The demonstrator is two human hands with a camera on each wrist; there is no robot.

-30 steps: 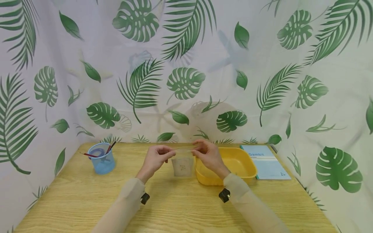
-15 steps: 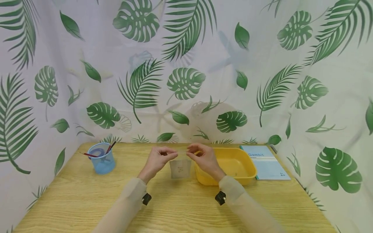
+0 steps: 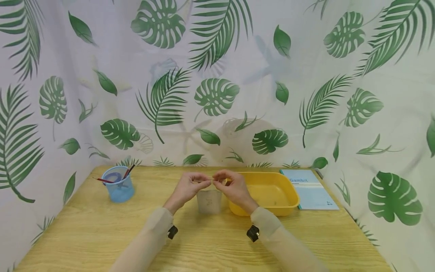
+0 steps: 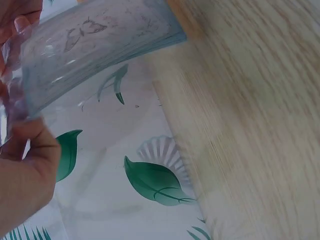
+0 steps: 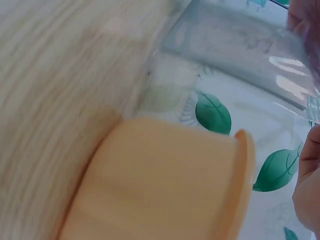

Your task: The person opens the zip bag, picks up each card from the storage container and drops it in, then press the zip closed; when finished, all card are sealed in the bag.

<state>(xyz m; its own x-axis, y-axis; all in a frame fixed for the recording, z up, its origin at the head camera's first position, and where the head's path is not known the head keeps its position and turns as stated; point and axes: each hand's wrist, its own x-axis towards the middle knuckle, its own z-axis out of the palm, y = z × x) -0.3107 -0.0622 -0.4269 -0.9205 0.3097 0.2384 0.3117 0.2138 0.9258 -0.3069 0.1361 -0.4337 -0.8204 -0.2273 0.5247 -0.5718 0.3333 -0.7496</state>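
Note:
A clear plastic bag (image 3: 209, 204) hangs upright over the table between both hands. Inside it lies a thin greyish stack with a butterfly print, sharpest in the left wrist view on the bag (image 4: 100, 47). My left hand (image 3: 188, 187) pinches the bag's top edge from the left between thumb and fingers. From the right, my right hand (image 3: 234, 189) pinches the same edge, its fingertips right beside those of the left. Crinkled film shows at the fingers in the left wrist view.
Just right of the bag stands a yellow plastic basin (image 3: 272, 211), partly behind the right hand. A blue-and-white notebook (image 3: 314, 190) lies farther right. At the back left, a blue mesh cup (image 3: 121, 192) holds pens and a roll of tape (image 3: 113, 177).
Both hands have drawn together along the bag's top edge until their fingertips nearly meet. The bag hangs slightly lower and a little farther left.

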